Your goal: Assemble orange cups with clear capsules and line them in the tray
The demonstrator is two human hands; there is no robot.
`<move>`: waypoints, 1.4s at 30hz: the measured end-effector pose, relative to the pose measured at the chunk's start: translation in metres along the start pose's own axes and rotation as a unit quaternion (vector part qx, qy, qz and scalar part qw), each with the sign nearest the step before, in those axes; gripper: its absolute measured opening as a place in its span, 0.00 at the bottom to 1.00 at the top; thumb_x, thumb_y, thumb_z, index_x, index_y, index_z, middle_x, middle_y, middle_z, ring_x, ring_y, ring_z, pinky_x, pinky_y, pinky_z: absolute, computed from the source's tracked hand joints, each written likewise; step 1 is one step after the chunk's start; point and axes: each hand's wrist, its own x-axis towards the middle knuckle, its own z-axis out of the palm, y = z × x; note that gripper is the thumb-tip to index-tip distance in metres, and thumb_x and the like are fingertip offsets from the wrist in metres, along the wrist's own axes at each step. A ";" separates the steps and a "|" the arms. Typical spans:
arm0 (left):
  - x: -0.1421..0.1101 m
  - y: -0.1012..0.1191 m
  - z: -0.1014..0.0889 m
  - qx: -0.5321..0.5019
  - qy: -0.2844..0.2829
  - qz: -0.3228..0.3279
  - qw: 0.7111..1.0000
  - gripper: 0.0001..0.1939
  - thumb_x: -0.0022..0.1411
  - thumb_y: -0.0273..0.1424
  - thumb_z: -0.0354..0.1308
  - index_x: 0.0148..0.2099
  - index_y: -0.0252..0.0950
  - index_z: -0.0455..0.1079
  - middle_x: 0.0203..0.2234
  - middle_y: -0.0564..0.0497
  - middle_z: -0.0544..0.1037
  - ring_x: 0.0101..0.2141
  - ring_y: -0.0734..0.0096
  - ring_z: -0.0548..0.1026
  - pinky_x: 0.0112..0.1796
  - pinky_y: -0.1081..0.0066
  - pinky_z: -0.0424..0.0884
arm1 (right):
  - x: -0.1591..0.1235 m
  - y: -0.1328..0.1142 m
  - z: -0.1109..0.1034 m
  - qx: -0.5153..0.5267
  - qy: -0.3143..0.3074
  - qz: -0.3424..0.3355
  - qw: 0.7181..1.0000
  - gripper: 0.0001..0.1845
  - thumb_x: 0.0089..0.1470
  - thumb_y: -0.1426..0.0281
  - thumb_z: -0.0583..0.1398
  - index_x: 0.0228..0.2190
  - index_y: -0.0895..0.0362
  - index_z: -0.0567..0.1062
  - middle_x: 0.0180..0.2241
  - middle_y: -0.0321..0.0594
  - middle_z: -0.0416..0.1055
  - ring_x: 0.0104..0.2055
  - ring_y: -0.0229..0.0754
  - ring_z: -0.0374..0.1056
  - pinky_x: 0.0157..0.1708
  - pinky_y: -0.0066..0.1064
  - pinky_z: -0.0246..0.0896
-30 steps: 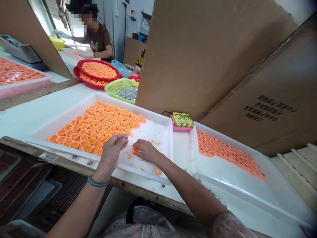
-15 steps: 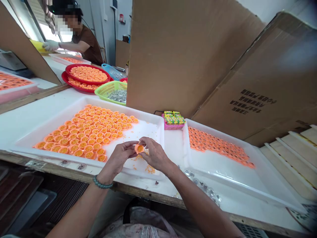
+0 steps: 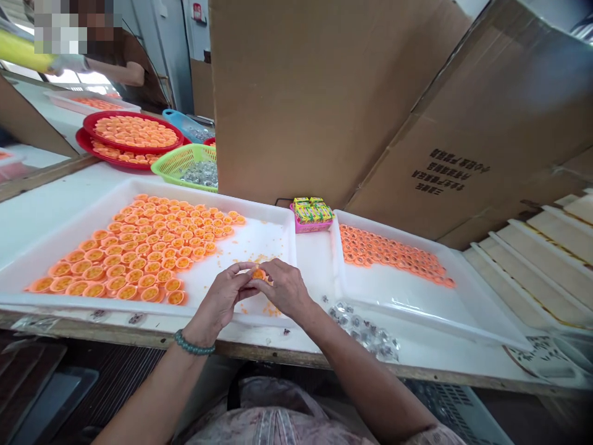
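The left hand [image 3: 226, 292] and the right hand [image 3: 288, 288] met over the near right part of a white tray [image 3: 273, 222], both closed around one small orange cup [image 3: 259, 274] — the fingertips of each pinched it from either side. A beaded bracelet [image 3: 194, 344] circled the left wrist.

Many orange cups with yellow bits inside [image 3: 136, 250] crowded the left part of that tray, and loose yellow bits [image 3: 271, 309] lay scattered near the hands. A pink basket of yellow-green packets [image 3: 312, 215] sat between this tray and a second white tray [image 3: 417, 309], which held rows of orange pieces [image 3: 391, 254] along its far side. Small clear pieces [image 3: 365, 330] lay on the table [image 3: 315, 272] in front of the second tray.

Farther back stood stacked red trays [image 3: 132, 139] of orange pieces and a green basket [image 3: 173, 162] — and beyond them, a person in a brown shirt [image 3: 134, 77].
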 end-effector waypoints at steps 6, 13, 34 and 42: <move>0.007 -0.006 0.012 -0.007 -0.009 -0.043 0.999 0.09 0.50 0.30 0.63 0.33 0.31 0.71 0.27 0.48 0.77 0.28 0.69 0.76 0.34 0.68 0.75 | -0.010 0.014 -0.008 0.064 0.010 0.061 0.996 0.11 0.53 0.63 0.60 0.36 0.56 0.74 0.32 0.39 0.72 0.32 0.36 0.68 0.34 0.26 0.61; 0.012 -0.011 0.016 0.034 0.008 -0.048 0.998 0.10 0.49 0.31 0.62 0.35 0.32 0.71 0.28 0.48 0.77 0.28 0.69 0.76 0.32 0.70 0.74 | -0.067 0.075 -0.052 0.031 0.051 0.234 0.970 0.13 0.59 0.70 0.52 0.40 0.57 0.74 0.38 0.41 0.74 0.34 0.38 0.71 0.37 0.27 0.63; 0.007 -0.016 0.022 0.122 0.038 -0.009 0.992 0.14 0.45 0.35 0.65 0.33 0.35 0.66 0.25 0.54 0.74 0.27 0.72 0.75 0.33 0.70 0.72 | -0.125 0.027 0.011 0.006 -0.117 0.263 0.958 0.10 0.46 0.65 0.66 0.29 0.57 0.73 0.32 0.38 0.69 0.33 0.39 0.66 0.32 0.26 0.58; 0.008 -0.016 0.021 0.135 0.050 -0.002 0.990 0.15 0.46 0.37 0.64 0.34 0.35 0.67 0.25 0.54 0.75 0.24 0.75 0.72 0.29 0.74 0.67 | -0.106 0.016 0.014 -0.020 -0.132 0.308 0.942 0.18 0.44 0.59 0.65 0.34 0.59 0.72 0.34 0.43 0.70 0.37 0.44 0.67 0.34 0.30 0.59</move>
